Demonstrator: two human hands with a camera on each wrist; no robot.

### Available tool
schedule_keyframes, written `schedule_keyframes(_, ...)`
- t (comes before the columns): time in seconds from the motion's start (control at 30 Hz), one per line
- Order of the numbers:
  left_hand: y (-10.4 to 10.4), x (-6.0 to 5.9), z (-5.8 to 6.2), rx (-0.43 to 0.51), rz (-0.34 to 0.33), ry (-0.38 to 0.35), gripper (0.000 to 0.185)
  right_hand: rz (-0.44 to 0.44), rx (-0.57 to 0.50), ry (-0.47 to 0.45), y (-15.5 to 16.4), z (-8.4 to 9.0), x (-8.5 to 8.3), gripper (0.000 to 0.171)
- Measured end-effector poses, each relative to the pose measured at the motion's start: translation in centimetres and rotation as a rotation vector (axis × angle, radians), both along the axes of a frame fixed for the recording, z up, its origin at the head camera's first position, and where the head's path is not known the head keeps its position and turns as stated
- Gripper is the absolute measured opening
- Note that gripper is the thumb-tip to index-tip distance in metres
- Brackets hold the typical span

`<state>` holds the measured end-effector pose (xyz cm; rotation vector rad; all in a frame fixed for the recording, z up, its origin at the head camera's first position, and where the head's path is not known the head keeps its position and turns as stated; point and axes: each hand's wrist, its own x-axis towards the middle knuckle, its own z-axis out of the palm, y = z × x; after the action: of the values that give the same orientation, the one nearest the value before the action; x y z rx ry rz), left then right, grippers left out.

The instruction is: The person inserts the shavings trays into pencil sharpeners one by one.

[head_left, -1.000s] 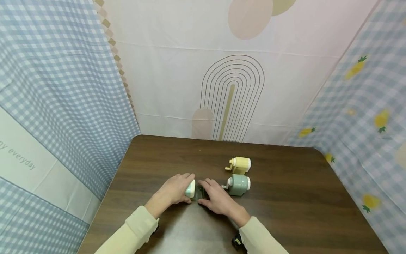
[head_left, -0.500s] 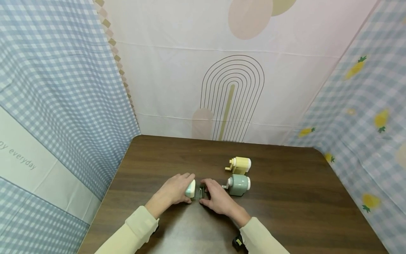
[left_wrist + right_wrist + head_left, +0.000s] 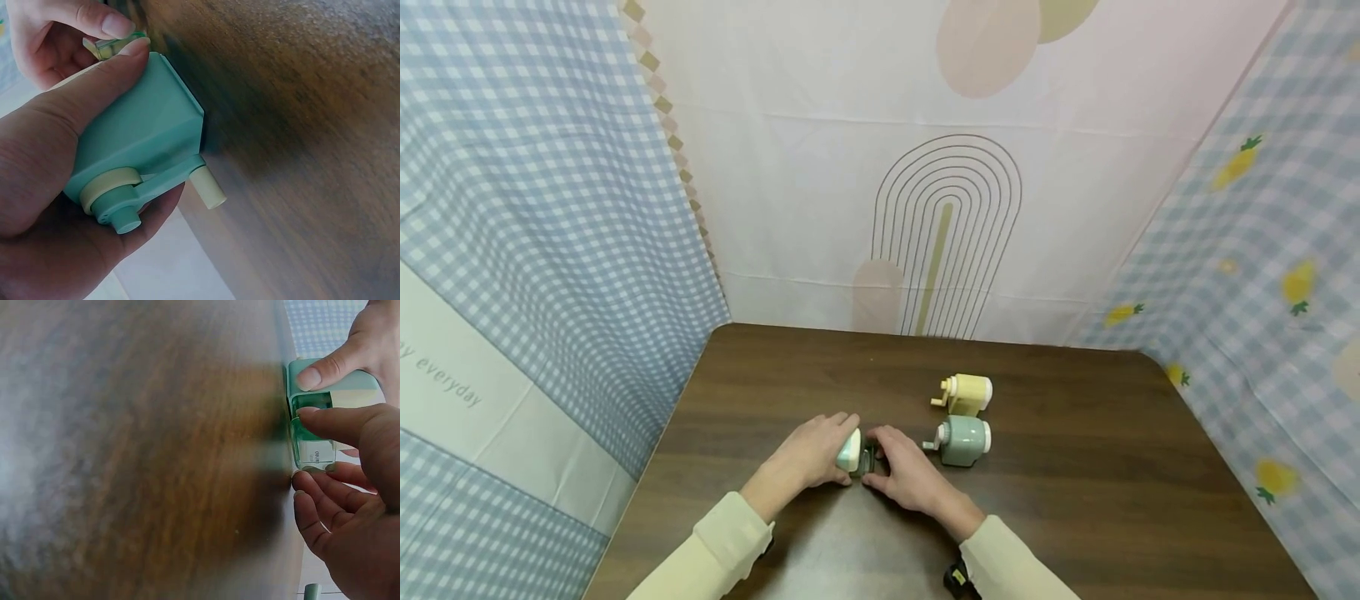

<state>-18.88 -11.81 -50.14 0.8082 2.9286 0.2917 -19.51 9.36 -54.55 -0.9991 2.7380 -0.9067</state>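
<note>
Just below the middle of the head view, on the near part of the dark wooden table (image 3: 1075, 467), the left hand (image 3: 808, 457) wraps its fingers and thumb round a mint-green pencil sharpener (image 3: 850, 450), gripping the body so that its crank end points back toward the wrist. The sharpener's long axis runs left to right in the frame, between the two hands. Directly to its right, the right hand (image 3: 906, 477) pinches the clear shavings drawer (image 3: 310, 442) at the sharpener's front end, thumb on one side and fingers curled on the other; the drawer sits partly in its slot. Both hands touch the unit, the left carrying its weight. Further right on the table stand a grey-green sharpener (image 3: 962, 440) and, just behind it, a yellow sharpener (image 3: 966, 393), both apart from the hands. Blue gingham cloth (image 3: 542, 233) hangs at the left, a pale arch-patterned cloth (image 3: 947, 233) behind, and pineapple-print cloth (image 3: 1262, 275) at the right.
</note>
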Motion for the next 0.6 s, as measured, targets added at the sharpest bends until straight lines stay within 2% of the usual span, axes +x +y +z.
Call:
schedule_keyframes(0.33, 0.01, 0.13, 0.13, -0.001, -0.014, 0.024, 0.077, 0.001, -0.031, 0.031, -0.54, -0.41, -0.05, 0.057)
schedule_keyframes(0.6, 0.09, 0.18, 0.17, -0.002, -0.010, 0.015, 0.076, -0.010, -0.020, 0.039, -1.00, -0.28, 0.08, 0.056)
